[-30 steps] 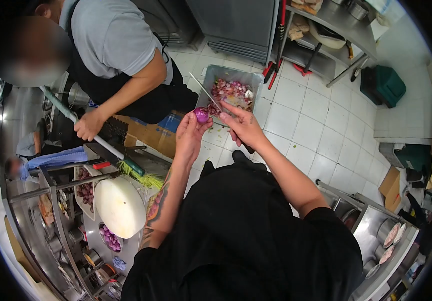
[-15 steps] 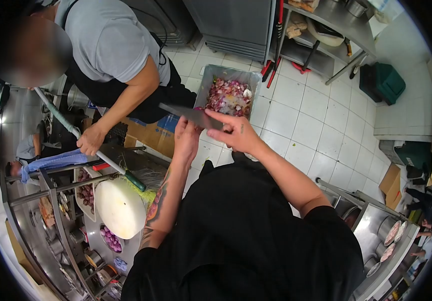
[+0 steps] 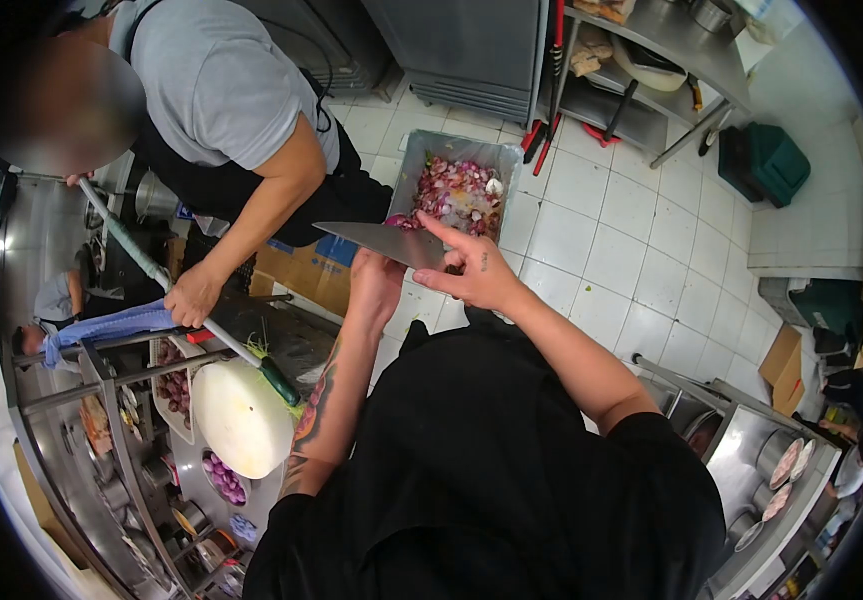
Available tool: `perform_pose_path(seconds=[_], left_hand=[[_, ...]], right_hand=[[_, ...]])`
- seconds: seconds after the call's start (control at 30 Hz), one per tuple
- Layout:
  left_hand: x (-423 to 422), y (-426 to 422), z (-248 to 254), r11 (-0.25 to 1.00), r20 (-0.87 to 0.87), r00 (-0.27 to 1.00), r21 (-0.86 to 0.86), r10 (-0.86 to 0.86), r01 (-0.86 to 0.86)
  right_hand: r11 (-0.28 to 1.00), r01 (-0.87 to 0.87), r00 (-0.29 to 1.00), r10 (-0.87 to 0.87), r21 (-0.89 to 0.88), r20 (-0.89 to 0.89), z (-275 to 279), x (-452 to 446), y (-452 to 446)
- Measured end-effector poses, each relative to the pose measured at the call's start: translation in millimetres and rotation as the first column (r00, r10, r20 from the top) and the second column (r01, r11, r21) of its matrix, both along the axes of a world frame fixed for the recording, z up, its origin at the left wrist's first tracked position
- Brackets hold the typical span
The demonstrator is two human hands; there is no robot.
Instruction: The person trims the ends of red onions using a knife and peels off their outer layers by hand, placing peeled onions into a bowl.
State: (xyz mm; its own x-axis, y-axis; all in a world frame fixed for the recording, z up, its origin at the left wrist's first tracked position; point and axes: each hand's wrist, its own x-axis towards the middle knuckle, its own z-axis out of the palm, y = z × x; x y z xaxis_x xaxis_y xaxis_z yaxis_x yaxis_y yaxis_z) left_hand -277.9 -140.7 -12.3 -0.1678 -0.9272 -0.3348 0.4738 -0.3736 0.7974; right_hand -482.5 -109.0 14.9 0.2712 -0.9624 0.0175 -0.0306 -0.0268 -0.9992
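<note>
Room status: steel kitchen, bright

White tile floor (image 3: 641, 235) is running through the middle, light bouncing off it. Grey cabinet (image 3: 451, 50) is standing at far end, slats lining its base. Steel shelf unit (image 3: 703, 62) is sitting to its right, white wall (image 3: 801, 95) rising beyond. Steel rack (image 3: 117, 440) is lining left; steel counter (image 3: 723, 465) is filling lower right.

Gripping knife (image 3: 383, 239) in right hand (image 3: 484, 272), blade partly hiding purple onion (image 3: 402, 221) in left hand (image 3: 378, 285). Standing near bin (image 3: 463, 143) of onion scraps (image 3: 456, 195), with co-worker (image 3: 221, 85) at left holding pole (image 3: 232, 341).
</note>
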Motion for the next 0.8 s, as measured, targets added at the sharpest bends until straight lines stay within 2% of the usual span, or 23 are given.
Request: perform_pose_path(seconds=[0.2,0.33,0.43,0.5,0.57,0.63,0.67,0.7,0.73,0.77,0.8], left_hand=[[-4,-3,8,0.999,-0.036,0.999,0.018,0.027,-0.026],[-1,-5,5,0.999,-0.078,0.997,-0.048,-0.024,0.021],[2,-5,7,0.991,-0.123,0.986,-0.092,-0.112,0.101],[3,-6,9,0.982,-0.139,0.977,-0.12,-0.159,0.143],[2,-6,11,0.986,-0.085,0.988,-0.117,-0.126,0.115],[3,-6,2,0.989,-0.092,0.991,-0.125,-0.095,0.084],[3,-6,-2,0.989,-0.1,0.993,-0.135,-0.067,0.053],[1,-5,1,0.99,-0.101,0.993,-0.133,-0.068,0.054],[1,-2,5,0.992,-0.028,0.999,-0.12,-0.034,0.031],[0,0,8,0.994,0.048,0.999,-0.108,-0.001,0.006],[-1,0,9,0.994,0.05,0.999,-0.108,-0.001,0.007]], right_hand=[[0.981,-0.057,0.994,0.039,0.185,0.099,14,-4,-1],[0.982,-0.085,0.993,0.069,0.169,0.101,11,-3,-3],[0.978,-0.032,0.99,0.003,0.205,0.14,-1,-8,-15],[0.91,0.12,0.972,-0.189,0.398,0.139,-7,-15,-30],[0.922,0.118,0.977,-0.175,0.369,0.123,-2,-19,-27],[0.977,0.049,0.999,-0.047,0.207,-0.017,11,-18,-15],[0.977,0.051,0.999,-0.048,0.208,-0.019,9,-15,-10],[0.999,0.035,0.997,-0.033,0.028,-0.063,6,-9,-7],[0.988,0.008,0.994,-0.025,-0.152,-0.108,5,-5,-5],[0.988,0.008,0.994,-0.025,-0.151,-0.107,6,-2,-3],[0.993,-0.006,0.988,-0.012,-0.116,-0.154,14,0,-2]])
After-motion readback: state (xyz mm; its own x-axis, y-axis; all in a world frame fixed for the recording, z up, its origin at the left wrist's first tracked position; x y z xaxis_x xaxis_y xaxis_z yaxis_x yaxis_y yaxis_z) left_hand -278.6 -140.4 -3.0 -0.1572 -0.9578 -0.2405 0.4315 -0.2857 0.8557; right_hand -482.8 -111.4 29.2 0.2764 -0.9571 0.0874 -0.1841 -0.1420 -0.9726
